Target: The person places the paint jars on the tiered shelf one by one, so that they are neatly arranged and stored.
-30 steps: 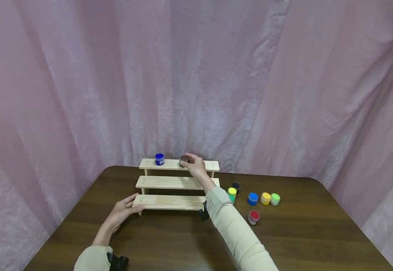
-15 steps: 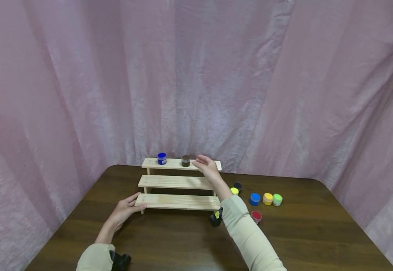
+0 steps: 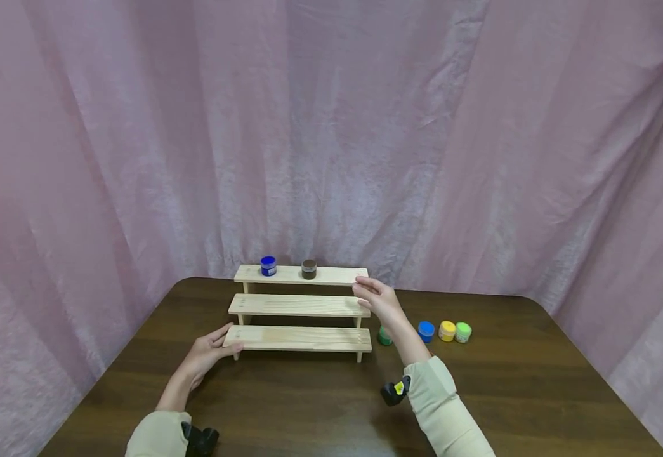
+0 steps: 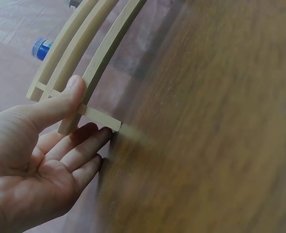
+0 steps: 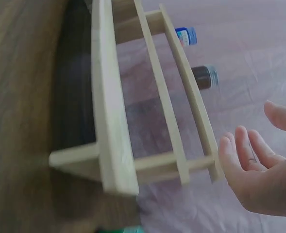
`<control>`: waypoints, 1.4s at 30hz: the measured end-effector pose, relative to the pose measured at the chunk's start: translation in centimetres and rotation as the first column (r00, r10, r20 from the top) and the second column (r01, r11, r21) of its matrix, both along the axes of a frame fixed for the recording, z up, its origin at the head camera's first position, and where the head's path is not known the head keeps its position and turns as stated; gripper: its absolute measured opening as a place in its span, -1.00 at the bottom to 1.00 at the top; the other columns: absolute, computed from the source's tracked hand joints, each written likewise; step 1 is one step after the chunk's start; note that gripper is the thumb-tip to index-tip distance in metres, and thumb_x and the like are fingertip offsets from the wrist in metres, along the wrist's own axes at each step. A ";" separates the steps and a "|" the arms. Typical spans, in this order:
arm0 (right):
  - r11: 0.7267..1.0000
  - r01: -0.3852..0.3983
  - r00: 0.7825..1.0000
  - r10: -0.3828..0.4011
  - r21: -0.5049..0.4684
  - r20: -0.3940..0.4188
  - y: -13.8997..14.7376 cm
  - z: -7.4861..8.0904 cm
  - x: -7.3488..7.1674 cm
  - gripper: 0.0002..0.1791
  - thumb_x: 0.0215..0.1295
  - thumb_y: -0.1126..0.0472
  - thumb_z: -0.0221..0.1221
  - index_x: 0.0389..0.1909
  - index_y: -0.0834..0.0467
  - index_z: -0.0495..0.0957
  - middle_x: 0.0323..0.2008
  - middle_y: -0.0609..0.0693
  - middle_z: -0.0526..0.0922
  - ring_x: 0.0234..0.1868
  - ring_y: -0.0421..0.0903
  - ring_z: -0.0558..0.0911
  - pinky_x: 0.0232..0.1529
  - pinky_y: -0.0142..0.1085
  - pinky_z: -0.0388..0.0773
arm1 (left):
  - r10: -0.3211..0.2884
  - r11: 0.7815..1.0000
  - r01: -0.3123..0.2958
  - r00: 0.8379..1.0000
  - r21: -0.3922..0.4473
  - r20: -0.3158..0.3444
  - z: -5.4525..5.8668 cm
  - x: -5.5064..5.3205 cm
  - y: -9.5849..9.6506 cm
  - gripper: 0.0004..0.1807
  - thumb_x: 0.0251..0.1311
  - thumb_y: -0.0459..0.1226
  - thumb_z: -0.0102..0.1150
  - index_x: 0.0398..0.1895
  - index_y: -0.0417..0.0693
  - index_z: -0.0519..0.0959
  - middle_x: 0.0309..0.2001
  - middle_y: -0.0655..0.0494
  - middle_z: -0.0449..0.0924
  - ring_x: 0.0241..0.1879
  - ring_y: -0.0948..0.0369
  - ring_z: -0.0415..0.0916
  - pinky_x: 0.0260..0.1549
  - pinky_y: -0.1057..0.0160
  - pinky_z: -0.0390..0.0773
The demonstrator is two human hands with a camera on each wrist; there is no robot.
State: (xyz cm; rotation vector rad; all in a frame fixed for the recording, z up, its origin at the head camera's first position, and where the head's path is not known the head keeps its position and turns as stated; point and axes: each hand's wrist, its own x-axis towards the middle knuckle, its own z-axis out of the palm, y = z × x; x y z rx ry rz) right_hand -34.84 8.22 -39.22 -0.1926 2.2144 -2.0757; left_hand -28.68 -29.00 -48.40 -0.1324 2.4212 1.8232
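Note:
A light wooden three-tier display stand [image 3: 297, 306] stands on the table. My left hand [image 3: 204, 357] grips the left end of its lowest board; in the left wrist view the thumb [image 4: 75, 90] lies on the board and the other fingers reach round beside the leg. On the top board sit a dark blue paint jar [image 3: 268, 266] and a brown paint jar [image 3: 308, 270], apart from each other. My right hand [image 3: 381, 301] holds nothing, its fingers loosely bent, by the right end of the upper boards.
Right of the stand, a green jar [image 3: 385, 336] shows partly behind the right forearm. Farther right stand a blue jar [image 3: 426, 331], a yellow jar [image 3: 447, 331] and a light green jar [image 3: 463, 332]. A pink curtain [image 3: 331, 139] hangs behind the table [image 3: 308, 406].
My right hand has let go of the brown jar on the top board and moved right and toward me. The forearm now covers the red, black and bright yellow jars. My left hand stays put.

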 end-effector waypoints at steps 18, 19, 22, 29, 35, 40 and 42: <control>0.993 0.019 1.000 -0.018 0.115 -0.012 8.3 -1.9 3.0 -0.44 0.43 0.13 0.12 0.34 0.31 0.32 0.16 0.11 0.57 0.04 -0.28 0.60 0.21 -0.27 0.53 | -0.025 1.000 0.025 0.999 -0.011 0.025 0.4 0.3 -0.1 -0.05 0.21 -0.07 0.31 0.55 -0.10 0.00 0.47 -0.22 0.09 0.50 -0.19 -0.09 0.43 -0.28 -0.05; 0.994 0.027 1.000 -0.027 0.107 0.000 8.7 -1.9 3.1 -0.43 0.42 0.12 0.13 0.34 0.30 0.32 0.11 0.04 0.60 -0.01 -0.34 0.60 0.17 -0.33 0.54 | -0.023 1.000 0.024 0.999 -0.012 0.027 0.4 0.3 -0.1 -0.05 0.21 -0.08 0.31 0.55 -0.10 0.00 0.46 -0.22 0.09 0.51 -0.19 -0.09 0.43 -0.27 -0.05; 0.992 0.063 0.998 -0.065 0.112 0.011 9.9 -2.2 3.3 -0.40 0.41 0.05 0.15 0.35 0.27 0.33 -0.01 -0.16 0.64 -0.12 -0.45 0.58 0.14 -0.36 0.56 | -0.022 1.000 0.022 0.999 -0.015 0.030 0.5 0.4 -0.1 -0.04 0.21 -0.07 0.31 0.55 -0.09 0.00 0.46 -0.22 0.08 0.51 -0.19 -0.10 0.43 -0.27 -0.05; 0.975 0.135 0.991 -0.137 0.175 0.002 12.0 -3.6 4.1 -0.42 0.43 0.04 0.11 0.34 0.28 0.34 0.08 -0.09 0.62 -0.14 -0.53 0.55 0.25 -0.19 0.50 | -0.032 0.999 0.032 0.999 -0.020 0.015 0.3 0.2 0.1 -0.05 0.21 -0.05 0.30 0.55 -0.10 0.01 0.45 -0.24 0.11 0.50 -0.19 -0.07 0.42 -0.26 -0.01; 0.971 0.122 0.991 -0.131 0.205 0.029 13.0 -5.2 4.3 -0.42 0.42 0.09 0.13 0.32 0.34 0.33 0.14 0.10 0.60 -0.11 -0.42 0.58 0.22 -0.14 0.51 | -0.038 0.999 0.038 0.999 -0.016 0.019 0.1 0.3 0.2 -0.05 0.22 -0.06 0.29 0.55 -0.09 0.00 0.46 -0.25 0.09 0.50 -0.19 -0.08 0.43 -0.25 -0.02; 0.977 0.058 0.995 -0.073 0.205 0.064 13.7 -6.4 4.0 -0.40 0.40 0.12 0.14 0.34 0.37 0.31 0.18 0.20 0.58 0.09 -0.07 0.63 0.07 -0.31 0.57 | -0.054 0.998 0.054 0.998 -0.013 0.010 0.1 0.2 0.1 -0.05 0.23 -0.06 0.28 0.56 -0.10 -0.02 0.45 -0.26 0.09 0.50 -0.18 -0.07 0.43 -0.25 -0.03; 0.980 0.021 0.996 -0.037 0.199 0.081 13.9 -6.8 4.0 -0.38 0.41 0.10 0.14 0.35 0.37 0.30 0.22 0.23 0.55 0.16 0.03 0.59 0.08 -0.31 0.57 | -0.055 0.998 0.055 0.998 -0.009 0.012 0.1 0.2 0.0 -0.05 0.24 -0.07 0.27 0.56 -0.10 -0.03 0.45 -0.25 0.10 0.50 -0.18 -0.07 0.44 -0.25 -0.04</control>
